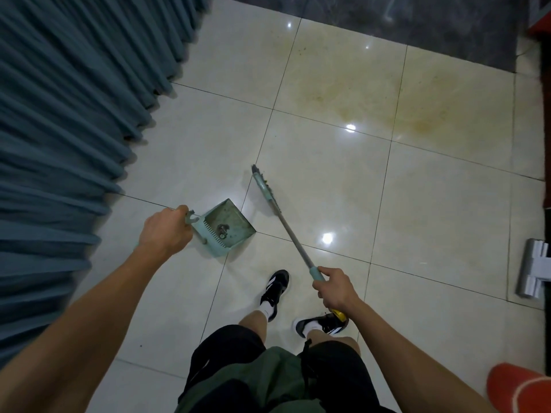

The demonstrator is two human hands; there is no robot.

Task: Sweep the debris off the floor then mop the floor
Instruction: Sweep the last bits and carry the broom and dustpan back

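Our left hand (164,231) grasps the dustpan (229,228) on the floor (328,180), debris (222,229) inside; the right (335,286) grasps the broom (268,192). If we tilt the pan, debris may spill back.

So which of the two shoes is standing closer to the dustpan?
The person's left shoe: it stands just below the dustpan, while the right shoe is farther back.
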